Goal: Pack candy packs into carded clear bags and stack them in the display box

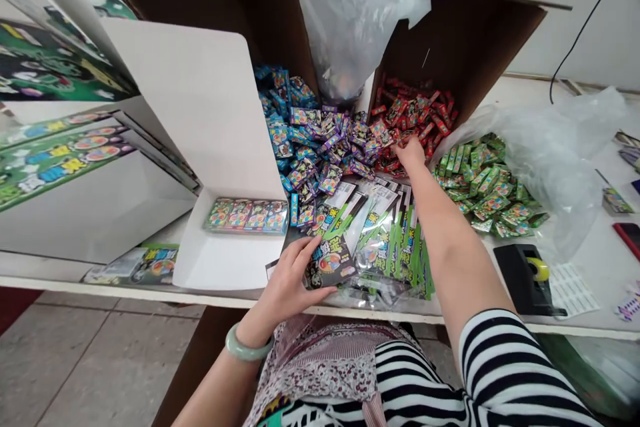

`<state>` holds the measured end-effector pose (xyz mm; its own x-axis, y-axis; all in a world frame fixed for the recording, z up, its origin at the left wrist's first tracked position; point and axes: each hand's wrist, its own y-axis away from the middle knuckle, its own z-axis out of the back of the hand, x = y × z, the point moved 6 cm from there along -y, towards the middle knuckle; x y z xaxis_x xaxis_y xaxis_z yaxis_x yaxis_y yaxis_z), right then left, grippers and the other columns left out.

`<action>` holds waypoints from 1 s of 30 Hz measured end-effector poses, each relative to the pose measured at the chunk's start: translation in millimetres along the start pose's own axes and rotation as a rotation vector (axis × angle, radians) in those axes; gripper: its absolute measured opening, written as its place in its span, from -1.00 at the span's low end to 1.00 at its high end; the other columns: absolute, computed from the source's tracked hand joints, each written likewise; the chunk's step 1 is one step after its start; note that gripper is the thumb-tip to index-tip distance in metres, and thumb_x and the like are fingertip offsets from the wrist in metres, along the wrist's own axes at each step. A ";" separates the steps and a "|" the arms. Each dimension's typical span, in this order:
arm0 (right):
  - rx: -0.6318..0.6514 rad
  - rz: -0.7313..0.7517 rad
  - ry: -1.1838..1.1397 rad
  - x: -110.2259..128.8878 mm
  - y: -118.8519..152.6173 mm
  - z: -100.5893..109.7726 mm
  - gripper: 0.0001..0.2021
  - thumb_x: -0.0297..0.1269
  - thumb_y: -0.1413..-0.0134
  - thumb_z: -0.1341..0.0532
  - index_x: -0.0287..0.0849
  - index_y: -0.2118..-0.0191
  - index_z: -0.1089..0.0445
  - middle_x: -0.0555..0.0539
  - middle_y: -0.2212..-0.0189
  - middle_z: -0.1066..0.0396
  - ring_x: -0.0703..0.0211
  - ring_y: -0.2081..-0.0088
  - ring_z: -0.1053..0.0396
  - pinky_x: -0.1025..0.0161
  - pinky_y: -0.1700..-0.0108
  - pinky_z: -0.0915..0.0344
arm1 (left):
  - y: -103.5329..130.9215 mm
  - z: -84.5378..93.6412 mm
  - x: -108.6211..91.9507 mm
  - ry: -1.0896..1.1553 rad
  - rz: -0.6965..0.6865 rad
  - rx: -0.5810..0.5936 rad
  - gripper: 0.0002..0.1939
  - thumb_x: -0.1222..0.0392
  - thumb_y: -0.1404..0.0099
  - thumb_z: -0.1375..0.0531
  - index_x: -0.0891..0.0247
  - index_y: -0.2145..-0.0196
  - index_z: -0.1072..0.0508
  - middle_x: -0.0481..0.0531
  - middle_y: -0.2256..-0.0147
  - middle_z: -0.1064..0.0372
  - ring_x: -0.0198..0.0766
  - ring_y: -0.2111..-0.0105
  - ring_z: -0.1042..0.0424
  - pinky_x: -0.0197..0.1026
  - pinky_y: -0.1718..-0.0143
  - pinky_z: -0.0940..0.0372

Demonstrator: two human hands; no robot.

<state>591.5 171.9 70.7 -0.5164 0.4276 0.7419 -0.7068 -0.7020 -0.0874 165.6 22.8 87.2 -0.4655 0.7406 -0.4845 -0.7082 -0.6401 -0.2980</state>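
Observation:
My left hand (293, 273) lies over a black printed package (330, 261), fingers and thumb spread apart around its left part. Beside it is a stack of clear plastic bags (383, 233) with black and green printing. My right hand (412, 155) reaches to the near edge of the red small boxes (407, 113), fingers curled down on one; the fingertips are partly hidden. Left of that hand spreads a heap of purple small boxes (330, 140), mixed with blue small boxes (280, 140). Green small boxes (490, 187) are piled to its right.
An open white carton (220, 267) holds one wrapped row of small boxes. Tall brown cardboard boxes (480, 47) and a hanging plastic bag (350, 7) stand behind. At right are clear plastic sheeting (550, 153), a tape dispenser (523, 277) and a label sheet (573, 290). Printed cartons (65, 160) stand left.

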 end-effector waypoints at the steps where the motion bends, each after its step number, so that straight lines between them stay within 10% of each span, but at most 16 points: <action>1: 0.003 -0.009 -0.032 -0.8 -1.0 -1.0 -0.68 -0.31 0.00 -0.36 -0.31 0.12 -0.39 -0.34 0.14 -0.49 -0.26 0.01 -0.42 -0.14 -0.13 -0.27 | -0.6 -0.5 1.4 0.005 0.006 0.001 -0.01 -0.14 -0.20 -0.34 0.07 -0.42 0.08 0.26 -0.14 -0.23 0.10 -0.11 -0.38 0.15 -0.13 -0.39; 9: 0.253 0.019 -0.455 -23.4 76.8 31.6 -0.60 0.01 0.08 -0.33 -0.12 0.17 -0.36 -0.05 0.25 -0.49 0.08 0.23 -0.47 0.14 0.20 -0.45 | 2.9 0.1 5.2 0.039 0.008 -0.026 -0.02 -0.17 -0.21 -0.32 0.07 -0.42 0.05 0.26 -0.15 -0.22 0.10 -0.13 -0.36 0.14 -0.14 -0.37; 18: 0.427 0.215 -0.623 -33.5 198.4 71.8 -0.51 0.11 0.17 -0.42 -0.04 0.17 -0.37 -0.01 0.24 -0.48 0.04 0.18 -0.45 0.04 0.08 -0.46 | 1.7 -0.5 -14.4 0.080 -0.025 0.000 -0.03 -0.20 -0.18 -0.34 0.13 -0.39 -0.03 0.26 -0.15 -0.23 0.09 -0.14 -0.35 0.14 -0.18 -0.34; 24: 0.528 0.097 -0.615 -41.7 220.3 65.4 -0.50 0.14 -0.01 -0.28 -0.02 -0.02 -0.41 -0.02 0.26 -0.46 0.05 0.31 -0.45 0.10 0.34 -0.47 | 10.6 -3.3 -17.6 0.099 0.017 0.021 -0.04 -0.23 -0.16 -0.34 0.16 -0.37 -0.08 0.26 -0.16 -0.22 0.09 -0.17 -0.33 0.16 -0.22 -0.30; 30: 0.674 0.319 -0.288 -30.4 206.2 61.0 -0.61 0.04 -0.08 -0.27 -0.09 0.07 -0.54 -0.04 0.35 -0.51 0.08 0.36 -0.41 0.07 0.20 -0.43 | 10.9 -4.9 -14.0 0.116 0.053 0.036 -0.02 -0.23 -0.12 -0.37 0.16 -0.36 -0.10 0.26 -0.16 -0.23 0.10 -0.17 -0.33 0.18 -0.23 -0.28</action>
<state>491.0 -20.6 70.6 -0.4342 0.0492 0.8995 -0.0540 -0.9981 0.0286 167.0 4.5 86.8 -0.4394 0.6761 -0.5914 -0.7040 -0.6681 -0.2408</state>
